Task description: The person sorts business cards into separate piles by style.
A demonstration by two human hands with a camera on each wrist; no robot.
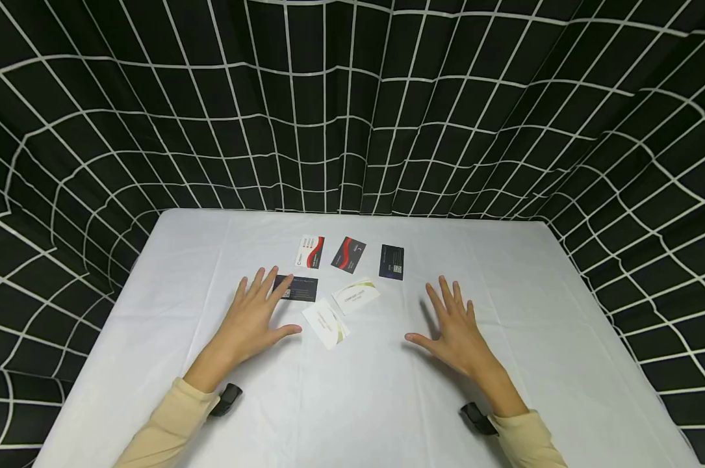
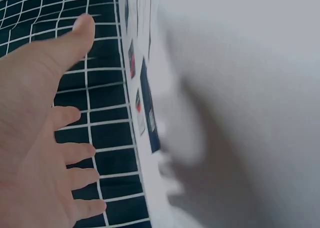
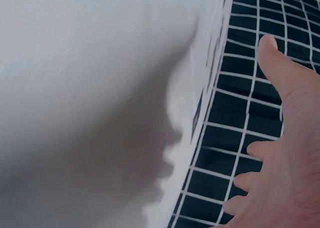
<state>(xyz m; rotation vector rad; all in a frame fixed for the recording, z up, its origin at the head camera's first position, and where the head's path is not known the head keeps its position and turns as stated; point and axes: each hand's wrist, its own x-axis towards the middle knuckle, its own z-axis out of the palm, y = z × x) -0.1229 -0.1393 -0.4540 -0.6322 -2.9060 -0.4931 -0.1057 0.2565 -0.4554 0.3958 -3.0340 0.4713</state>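
My left hand point(image 1: 251, 325) hovers over the table's left side with its fingers spread, holding nothing. Its index fingertip overlaps the left end of a dark business card point(image 1: 301, 289) in the head view. My right hand point(image 1: 456, 330), also spread and holding nothing, hovers to the right of the cards. Two white business cards with green-gold curves, one nearer point(image 1: 323, 322) and one farther point(image 1: 355, 296), lie in the middle. Behind them are a white-and-red business card point(image 1: 309, 252), a grey one with a red wave point(image 1: 349, 255) and an upright dark one point(image 1: 392, 262). In both wrist views the hands cast shadows on the cloth.
A white cloth covers the table point(image 1: 364, 403). Black curtain with a white grid point(image 1: 334, 130) surrounds its far edge and both sides. Dark devices sit at the left wrist point(image 1: 226, 400) and right wrist point(image 1: 477, 418), beside beige sleeves.
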